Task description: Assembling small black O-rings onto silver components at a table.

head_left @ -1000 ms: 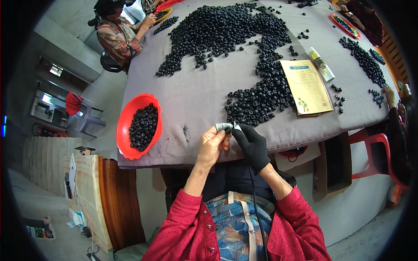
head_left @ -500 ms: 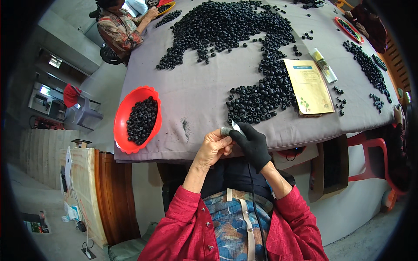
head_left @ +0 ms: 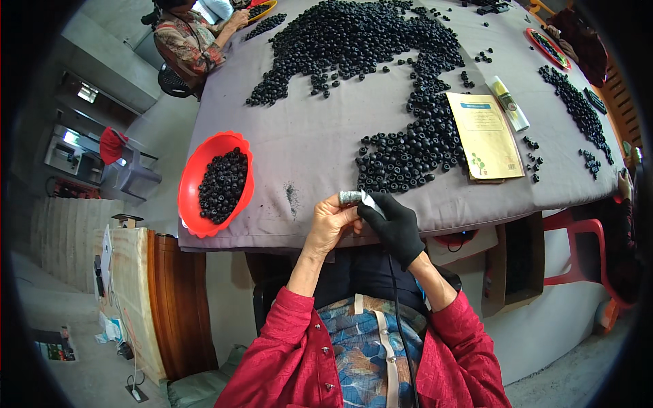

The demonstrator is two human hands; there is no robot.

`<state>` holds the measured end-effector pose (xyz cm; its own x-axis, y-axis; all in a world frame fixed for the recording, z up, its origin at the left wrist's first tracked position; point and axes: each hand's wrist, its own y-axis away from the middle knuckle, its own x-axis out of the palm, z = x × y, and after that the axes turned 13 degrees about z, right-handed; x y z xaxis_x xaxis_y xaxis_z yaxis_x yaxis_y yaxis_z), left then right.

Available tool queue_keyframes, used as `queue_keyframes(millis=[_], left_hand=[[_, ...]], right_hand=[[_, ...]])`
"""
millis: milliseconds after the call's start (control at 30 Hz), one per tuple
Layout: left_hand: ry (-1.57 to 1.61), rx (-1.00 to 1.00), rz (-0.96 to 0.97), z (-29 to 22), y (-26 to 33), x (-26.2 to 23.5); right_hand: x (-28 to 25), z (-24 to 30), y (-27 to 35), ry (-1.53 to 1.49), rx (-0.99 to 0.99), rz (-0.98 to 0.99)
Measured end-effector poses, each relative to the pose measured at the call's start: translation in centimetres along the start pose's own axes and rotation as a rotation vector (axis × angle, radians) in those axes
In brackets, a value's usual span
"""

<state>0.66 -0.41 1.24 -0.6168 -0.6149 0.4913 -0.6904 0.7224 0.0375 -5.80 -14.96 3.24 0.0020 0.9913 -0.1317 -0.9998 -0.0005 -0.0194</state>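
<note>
My bare left hand [head_left: 325, 228] is closed in a pinch at the table's near edge, with a grey-white wrap [head_left: 349, 197] round one fingertip. Whatever it pinches is hidden by the fingers. Right beside it, my right hand [head_left: 396, 231] wears a black glove and grips a white, pointed hand tool [head_left: 368, 201]; most of its body is inside the glove. A black cable [head_left: 396, 313] runs down from that hand over my lap. Just beyond the hands lie many small black ring-like beads [head_left: 394, 166]. To the left, a red scalloped bowl [head_left: 191, 194] holds more of them.
A grey cloth [head_left: 306, 149] covers the table, with dark dust [head_left: 291, 197] left of my hands. A yellow packet [head_left: 484, 139] and a white tube [head_left: 509, 105] lie at right. Another person [head_left: 187, 41] works at far left. A red chair [head_left: 578, 238] stands at right.
The wrapped finger of my left hand has straightened and shows more of its wrap beside the white tool. Both hands remain together in nearly the same place.
</note>
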Motion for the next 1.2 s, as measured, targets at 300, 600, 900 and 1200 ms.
queue_keyframes(millis=[300, 600, 900, 1200], left_hand=[[0.040, 0.040, 0.086, 0.0, 0.0, 0.3], [0.111, -0.054, 0.175, -0.2, -0.1, -0.6], [0.088, 0.045, 0.086, 0.4, -0.1, -0.4], [0.166, 0.105, 0.003, 0.9, -0.2, -0.7]], right_hand=[[0.0, -0.2, -0.1, 0.001, 0.029, -0.024], [-0.2, -0.6, 0.0, 0.001, 0.034, -0.008], [-0.1, -0.9, 0.1, -0.010, -0.090, -0.027], [0.1, -0.6, 0.4, -0.037, -0.045, 0.070]])
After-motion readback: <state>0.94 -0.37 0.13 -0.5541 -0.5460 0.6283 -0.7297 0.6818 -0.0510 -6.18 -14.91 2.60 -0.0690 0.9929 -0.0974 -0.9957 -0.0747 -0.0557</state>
